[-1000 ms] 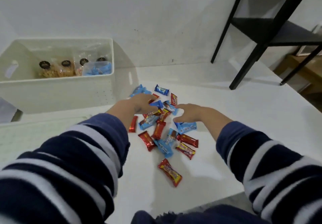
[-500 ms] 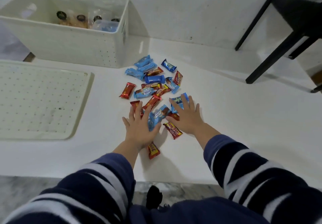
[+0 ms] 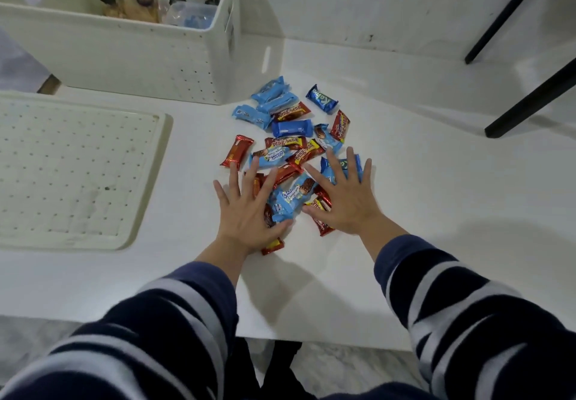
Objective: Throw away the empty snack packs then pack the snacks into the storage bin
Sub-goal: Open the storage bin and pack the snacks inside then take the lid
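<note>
Several red and blue snack packs (image 3: 291, 128) lie in a loose pile on the white table (image 3: 436, 212), just in front of the white storage bin (image 3: 124, 57). The bin holds a few clear bags and a blue pack. My left hand (image 3: 249, 212) lies flat with spread fingers on the near left side of the pile. My right hand (image 3: 346, 200) lies flat with spread fingers on the near right side. A light blue pack (image 3: 290, 198) shows between the two hands. Both hands cover some packs.
A white perforated lid (image 3: 78, 169) lies flat on the table to the left. Black legs of a stand (image 3: 530, 97) rest on the table at the far right. The table's front edge runs just under my sleeves.
My hands drew back from the far part of the pile to its near side and spread flat. The camera tilted down, with the bin higher in view.
</note>
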Available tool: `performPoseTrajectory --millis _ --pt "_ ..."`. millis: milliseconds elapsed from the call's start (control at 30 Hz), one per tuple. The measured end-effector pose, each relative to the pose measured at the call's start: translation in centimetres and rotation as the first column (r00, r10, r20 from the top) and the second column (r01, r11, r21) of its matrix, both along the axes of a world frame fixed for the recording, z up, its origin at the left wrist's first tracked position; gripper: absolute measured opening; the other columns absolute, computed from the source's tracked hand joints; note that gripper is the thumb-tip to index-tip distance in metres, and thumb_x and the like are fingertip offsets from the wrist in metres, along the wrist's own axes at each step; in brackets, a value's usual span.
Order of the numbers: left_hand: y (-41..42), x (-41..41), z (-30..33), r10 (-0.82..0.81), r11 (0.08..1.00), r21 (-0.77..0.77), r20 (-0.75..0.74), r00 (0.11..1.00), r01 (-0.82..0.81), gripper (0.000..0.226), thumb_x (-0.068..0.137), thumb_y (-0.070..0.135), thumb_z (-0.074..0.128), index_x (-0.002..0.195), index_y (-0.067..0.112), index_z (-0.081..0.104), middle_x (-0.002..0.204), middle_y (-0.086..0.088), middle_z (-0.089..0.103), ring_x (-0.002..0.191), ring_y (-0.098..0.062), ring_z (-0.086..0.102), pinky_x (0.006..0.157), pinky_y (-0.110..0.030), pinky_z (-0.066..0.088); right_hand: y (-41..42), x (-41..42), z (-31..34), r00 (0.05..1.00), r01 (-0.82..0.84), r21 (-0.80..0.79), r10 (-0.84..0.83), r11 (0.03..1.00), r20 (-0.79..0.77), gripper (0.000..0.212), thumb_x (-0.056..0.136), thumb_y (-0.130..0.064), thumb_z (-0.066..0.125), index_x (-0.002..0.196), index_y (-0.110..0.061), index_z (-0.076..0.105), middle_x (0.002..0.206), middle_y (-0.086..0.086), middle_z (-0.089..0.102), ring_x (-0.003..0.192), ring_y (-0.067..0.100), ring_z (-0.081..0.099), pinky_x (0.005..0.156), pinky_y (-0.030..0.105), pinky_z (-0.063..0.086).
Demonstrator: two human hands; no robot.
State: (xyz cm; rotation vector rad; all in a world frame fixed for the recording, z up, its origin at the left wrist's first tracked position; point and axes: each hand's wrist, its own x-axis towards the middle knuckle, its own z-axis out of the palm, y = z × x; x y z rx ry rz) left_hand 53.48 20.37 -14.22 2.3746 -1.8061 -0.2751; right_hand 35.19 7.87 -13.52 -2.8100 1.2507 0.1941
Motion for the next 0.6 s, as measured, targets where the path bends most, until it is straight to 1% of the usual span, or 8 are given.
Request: performPoseTrajectory --millis 100,200,267,333,400,500,533,600 --pt "-2.6 2.5 0.2 -0.072 0.997 0.012 0.064 0.995 0.071 0.104 0.063 0.091 0.031 0.149 0.042 -0.002 0.16 -0.001 -0.012 0.144 -0.041 -0.016 0.104 -0.074 0.001 -2.3 1.4 0.3 0.999 -0.048 -0.02 0.048 0.999 -0.021 0.091 0.068 -0.09 0.021 0.145 -0.052 -0.012 0.16 0.001 -0.022 0.144 0.039 -0.024 0.11 0.071 -0.006" --pt "-4.7 4.1 0.3 -0.161 0.986 0.061 0.092 0.983 0.156 0.101 0.062 0.093 0.028 0.147 0.048 -0.002 0.159 0.001 -0.016 0.144 -0.041 -0.017 0.105 -0.075 0.002 -4.4 2.7 0.4 0.997 -0.065 0.017 0.066 0.998 -0.048 0.093 0.066 -0.092 0.024 0.142 -0.056 -0.016 0.158 -0.002 -0.026 0.143 0.04 -0.027 0.107 0.074 -0.006" --pt "-5.5 4.9 0.1 -0.185 0.982 0.042 0.095 0.978 0.182 0.094 0.064 0.091 0.024 0.147 0.05 0.007 0.161 0.0 -0.004 0.146 -0.041 -0.008 0.107 -0.073 0.009 -5.2 3.5 0.1 0.998 -0.057 0.059 0.058 0.997 -0.029 0.09 0.067 -0.091 0.027 0.142 -0.058 -0.013 0.16 -0.005 -0.022 0.144 0.039 -0.023 0.108 0.073 -0.002" --pt "-6.0 5.5 -0.3 -0.176 0.983 -0.034 0.105 0.979 0.18 0.085 0.068 0.087 0.027 0.143 0.048 0.027 0.158 -0.001 0.02 0.144 -0.041 0.01 0.105 -0.065 0.022 -5.5 4.1 -0.4 0.999 -0.039 0.065 0.039 0.997 -0.003 0.085 0.07 -0.087 0.03 0.143 -0.059 -0.004 0.162 -0.007 -0.008 0.147 0.038 -0.01 0.11 0.07 0.008" --pt "-6.6 5.7 -0.4 -0.158 0.981 -0.097 0.119 0.98 0.17 0.074 0.072 0.081 0.033 0.136 0.045 0.043 0.15 -0.001 0.037 0.139 -0.039 0.026 0.099 -0.055 0.032 -5.3 4.6 -0.4 0.999 -0.019 0.033 0.018 0.999 0.034 0.077 0.073 -0.082 0.032 0.143 -0.056 0.012 0.16 -0.006 0.014 0.146 0.038 0.009 0.109 0.064 0.019" --pt "-7.2 5.7 -0.1 -0.158 0.978 -0.115 0.117 0.981 0.171 0.063 0.076 0.073 0.038 0.128 0.04 0.054 0.14 -0.002 0.049 0.128 -0.039 0.038 0.092 -0.049 0.04 -4.8 5.1 -0.2 0.992 -0.004 -0.032 0.008 0.999 0.122 0.068 0.073 -0.071 0.038 0.137 -0.047 0.038 0.145 -0.004 0.041 0.135 0.037 0.033 0.098 0.052 0.037" --pt "-7.3 5.7 0.1 -0.161 0.978 -0.118 0.114 0.98 0.174 0.062 0.077 0.071 0.039 0.126 0.038 0.056 0.135 -0.003 0.052 0.124 -0.039 0.041 0.089 -0.049 0.044 -4.6 5.2 -0.2 0.988 0.002 -0.048 0.006 0.999 0.156 0.065 0.073 -0.067 0.04 0.134 -0.044 0.043 0.139 -0.003 0.047 0.129 0.036 0.039 0.093 0.049 0.041" --pt "-7.0 5.4 0.4 -0.157 0.979 -0.115 0.121 0.98 0.171 0.059 0.078 0.066 0.038 0.122 0.034 0.06 0.128 -0.003 0.056 0.118 -0.037 0.045 0.076 -0.045 0.052 -4.1 5.4 -0.1 0.982 0.019 -0.041 -0.011 0.999 0.191 0.062 0.073 -0.062 0.041 0.13 -0.04 0.048 0.132 -0.001 0.052 0.12 0.035 0.045 0.085 0.046 0.046"
